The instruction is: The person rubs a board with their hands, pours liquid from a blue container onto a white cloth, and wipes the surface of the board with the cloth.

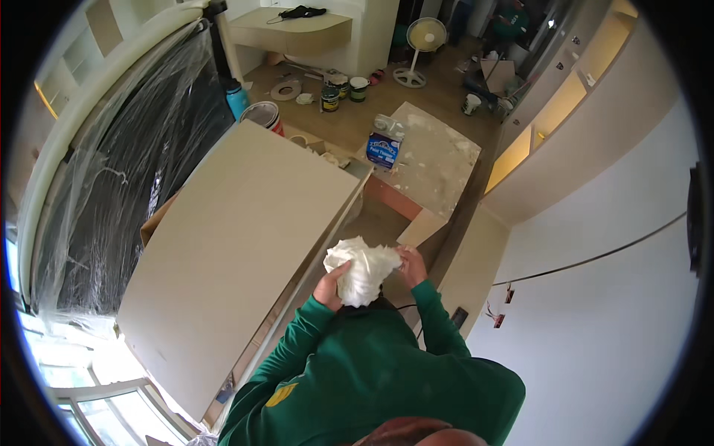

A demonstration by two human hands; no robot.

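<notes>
Gripping a crumpled white bundle (361, 271) in the head view, both hands are holding it just off the right edge of the large beige board (238, 260). The left hand (328, 289) is clasping the side of the bundle nearer the board, its thumb lying over the white folds. The right hand (411, 266) is closing its fingers on the bundle's side away from the board; its exact finger contact is too small to tell. Beyond the board's far right corner, a blue-and-white container (383, 150) is standing on a speckled platform (440, 160). Just past the board's far edge, an open can (277, 128) with a red side is standing near a blue bottle (237, 99). Clear plastic sheeting (141, 156) is hanging left of the board. Far beyond the board, a round fan (426, 35) is standing on the floor (446, 85).
</notes>
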